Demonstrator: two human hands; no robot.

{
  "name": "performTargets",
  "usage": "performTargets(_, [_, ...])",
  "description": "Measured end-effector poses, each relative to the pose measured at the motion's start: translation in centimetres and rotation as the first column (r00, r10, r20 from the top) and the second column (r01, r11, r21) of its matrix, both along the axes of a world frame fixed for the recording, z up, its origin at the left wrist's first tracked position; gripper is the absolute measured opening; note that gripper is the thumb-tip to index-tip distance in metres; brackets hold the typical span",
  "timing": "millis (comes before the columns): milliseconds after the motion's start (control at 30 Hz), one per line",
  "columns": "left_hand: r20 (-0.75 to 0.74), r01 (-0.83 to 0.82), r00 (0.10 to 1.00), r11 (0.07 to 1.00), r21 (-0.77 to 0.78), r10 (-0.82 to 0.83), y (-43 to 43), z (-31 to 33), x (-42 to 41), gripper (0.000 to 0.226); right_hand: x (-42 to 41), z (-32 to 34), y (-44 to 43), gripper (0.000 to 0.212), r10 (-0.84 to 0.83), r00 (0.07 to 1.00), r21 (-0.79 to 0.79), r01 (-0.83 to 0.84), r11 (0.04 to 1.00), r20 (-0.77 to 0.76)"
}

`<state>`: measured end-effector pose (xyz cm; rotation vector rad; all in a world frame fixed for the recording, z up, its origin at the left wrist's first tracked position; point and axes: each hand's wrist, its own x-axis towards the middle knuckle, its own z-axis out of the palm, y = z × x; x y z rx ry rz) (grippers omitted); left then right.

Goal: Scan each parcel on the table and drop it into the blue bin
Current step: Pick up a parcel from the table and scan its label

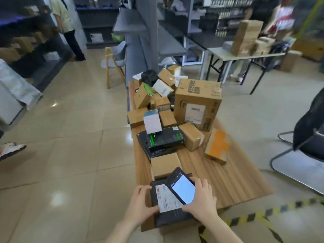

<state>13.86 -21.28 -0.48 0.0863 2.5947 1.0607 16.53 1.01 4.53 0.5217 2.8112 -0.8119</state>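
Black parcel (pixel 173 217) under a lit handheld scanner (pixel 182 187) at the wooden table's (pixel 236 181) near end.
The left hand (pixel 142 202) gripped the parcel's 9 o'clock edge, thumb on its white label (pixel 166 199); the right hand (pixel 201 197) clasped the scanner, held at 1 o'clock over the label. Cardboard boxes (pixel 165 164) lay piled toward 12 o'clock.
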Motion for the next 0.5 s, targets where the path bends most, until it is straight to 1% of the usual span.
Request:
performTargets(67, [0.025,0.037,0.999,0.999,0.027,-0.038,1.7,-0.7,0.1,0.086,1.3,-0.4,1.7,0.101,-0.052,0.998,0.012,0.052,0.999,0.038])
performTargets(167, [0.045,0.047,0.998,0.998,0.033,-0.049,3.0,-1.5,0.0,0.111,2.8,-0.8,3.1,0.103,-0.121,0.988,0.034,0.118,0.992,0.092])
performTargets(267, [0.071,0.094,0.993,0.995,-0.017,-0.092,3.2,-2.4,0.0,0.125,3.8,-1.1,3.5,0.103,-0.175,0.976,0.039,0.171,0.984,0.130])
performTargets(333, [0.095,0.097,0.991,0.994,-0.049,-0.092,3.3,-2.8,0.2,0.126,4.1,-1.1,3.7,0.101,-0.169,0.973,0.058,0.162,0.985,0.155])
performTargets(500, [0.089,-0.018,0.996,1.000,-0.026,0.020,3.7,-3.4,0.2,0.120,4.9,-1.1,4.3,0.097,-0.142,0.964,0.081,0.127,0.989,0.225])
